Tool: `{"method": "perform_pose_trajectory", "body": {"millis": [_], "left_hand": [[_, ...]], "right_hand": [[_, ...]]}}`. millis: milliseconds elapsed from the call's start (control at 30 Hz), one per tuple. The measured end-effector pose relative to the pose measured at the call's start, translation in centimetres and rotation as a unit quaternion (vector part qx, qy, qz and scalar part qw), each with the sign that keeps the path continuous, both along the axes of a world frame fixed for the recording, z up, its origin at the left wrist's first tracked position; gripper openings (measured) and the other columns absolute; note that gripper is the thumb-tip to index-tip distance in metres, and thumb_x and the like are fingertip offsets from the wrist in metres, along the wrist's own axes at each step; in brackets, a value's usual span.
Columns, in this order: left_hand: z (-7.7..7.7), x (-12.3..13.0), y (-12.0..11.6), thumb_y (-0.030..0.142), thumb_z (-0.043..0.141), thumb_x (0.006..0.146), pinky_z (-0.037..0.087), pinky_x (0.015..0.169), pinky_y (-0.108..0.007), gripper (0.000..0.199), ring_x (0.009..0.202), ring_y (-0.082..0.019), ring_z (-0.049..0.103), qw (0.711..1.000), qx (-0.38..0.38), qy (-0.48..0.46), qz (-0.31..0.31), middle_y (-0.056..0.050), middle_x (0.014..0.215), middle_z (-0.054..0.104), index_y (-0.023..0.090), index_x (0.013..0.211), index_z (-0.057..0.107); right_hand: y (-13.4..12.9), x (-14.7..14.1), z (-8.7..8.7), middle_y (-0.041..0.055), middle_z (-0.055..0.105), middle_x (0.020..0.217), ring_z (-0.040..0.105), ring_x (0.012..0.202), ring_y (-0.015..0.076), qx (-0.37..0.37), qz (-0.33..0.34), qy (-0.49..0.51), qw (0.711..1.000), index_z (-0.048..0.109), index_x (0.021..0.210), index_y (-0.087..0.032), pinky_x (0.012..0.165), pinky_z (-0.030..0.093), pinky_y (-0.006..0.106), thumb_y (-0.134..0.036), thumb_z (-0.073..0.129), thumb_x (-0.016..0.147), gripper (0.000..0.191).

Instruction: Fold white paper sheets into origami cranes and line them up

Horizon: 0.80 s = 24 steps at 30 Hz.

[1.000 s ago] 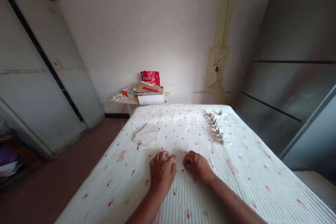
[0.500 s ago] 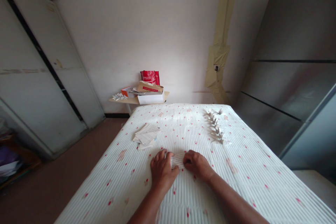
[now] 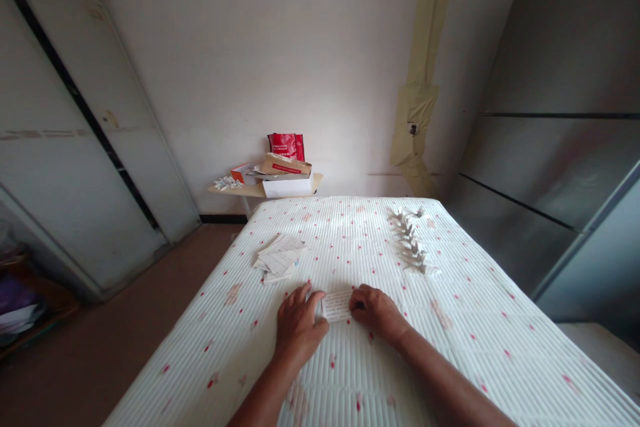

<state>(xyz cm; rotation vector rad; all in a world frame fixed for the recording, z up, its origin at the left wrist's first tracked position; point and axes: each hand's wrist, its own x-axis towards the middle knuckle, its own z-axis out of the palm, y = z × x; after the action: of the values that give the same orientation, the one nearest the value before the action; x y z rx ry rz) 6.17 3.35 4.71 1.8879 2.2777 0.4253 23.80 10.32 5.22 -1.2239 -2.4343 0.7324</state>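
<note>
On the bedspread in front of me lies a small folded piece of printed paper (image 3: 336,305). My right hand (image 3: 377,313) has its fingers curled and pinched on the paper's right end. At the opposite end, my left hand (image 3: 300,323) rests with thumb and fingers apart, beside the paper's left edge; whether the fingertips touch it is hard to see. Farther off to the left is a loose pile of printed paper sheets (image 3: 281,257). A row of several folded paper cranes (image 3: 411,237) stands on the right.
The quilted white bed cover (image 3: 350,373) has red dots. Behind its far edge a small table (image 3: 253,191) bears a white box (image 3: 287,187), a red bag (image 3: 286,146) and more folded paper pieces (image 3: 228,183). Cabinets (image 3: 65,113) flank the bed.
My left hand has shifted left, leaving more of the paper uncovered. My right hand stays almost where it was on the right end.
</note>
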Motion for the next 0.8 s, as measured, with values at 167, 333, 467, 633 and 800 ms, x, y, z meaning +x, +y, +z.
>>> {"method": "perform_pose_trajectory", "body": {"millis": [167, 333, 467, 633, 800], "left_hand": [[0.0, -0.3, 0.0, 0.015, 0.047, 0.064, 0.018, 0.106, -0.037, 0.054, 0.128, -0.020, 0.031, 1.000, 0.006, -0.005, -0.009, -0.002, 0.136, 0.041, 0.028, 0.115, 0.054], [0.1, 0.0, 0.1, 0.012, 0.045, 0.064, 0.021, 0.106, -0.035, 0.054, 0.125, -0.019, 0.036, 0.999, 0.028, -0.029, 0.012, -0.003, 0.132, 0.046, 0.026, 0.116, 0.054], [-0.1, 1.3, 0.3, 0.027, 0.048, 0.070, 0.018, 0.106, -0.044, 0.048, 0.126, -0.024, 0.033, 0.998, 0.047, -0.020, 0.044, -0.005, 0.134, 0.045, 0.026, 0.118, 0.052], [-0.8, 2.1, 0.3, 0.032, 0.051, 0.069, 0.011, 0.105, -0.051, 0.052, 0.128, -0.027, 0.029, 0.998, 0.038, 0.021, 0.053, -0.005, 0.138, 0.040, 0.028, 0.121, 0.049], [-0.8, 1.8, 0.2, 0.031, 0.050, 0.070, 0.011, 0.106, -0.048, 0.052, 0.129, -0.025, 0.028, 0.998, 0.027, 0.024, 0.051, -0.004, 0.139, 0.039, 0.029, 0.122, 0.049]], "right_hand": [[0.1, 0.0, 0.1, 0.0003, 0.059, 0.078, 0.055, 0.074, 0.0122, -0.004, -0.002, -0.008, 1.000, 0.063, 0.069, -0.019, 0.065, 0.036, 0.019, -0.009, 0.049, 0.066, 0.017], [0.0, -0.3, 0.1, 0.0001, 0.060, 0.079, 0.055, 0.073, 0.0118, 0.005, -0.013, -0.020, 1.000, 0.063, 0.070, -0.019, 0.062, 0.034, 0.020, -0.010, 0.049, 0.067, 0.016], [-0.6, -0.9, 0.4, -0.0002, 0.059, 0.078, 0.053, 0.068, 0.0116, 0.018, -0.058, -0.051, 0.997, 0.061, 0.072, -0.020, 0.057, 0.030, 0.021, -0.022, 0.055, 0.071, 0.007], [-1.4, -1.7, 0.4, 0.0000, 0.059, 0.080, 0.053, 0.067, 0.0118, 0.046, -0.100, -0.083, 0.990, 0.059, 0.074, -0.020, 0.054, 0.026, 0.022, -0.032, 0.062, 0.068, 0.013], [-1.1, -1.5, 0.4, -0.0002, 0.059, 0.079, 0.054, 0.068, 0.0116, 0.032, -0.098, -0.086, 0.991, 0.059, 0.074, -0.020, 0.056, 0.028, 0.022, -0.022, 0.059, 0.067, 0.007]]}}
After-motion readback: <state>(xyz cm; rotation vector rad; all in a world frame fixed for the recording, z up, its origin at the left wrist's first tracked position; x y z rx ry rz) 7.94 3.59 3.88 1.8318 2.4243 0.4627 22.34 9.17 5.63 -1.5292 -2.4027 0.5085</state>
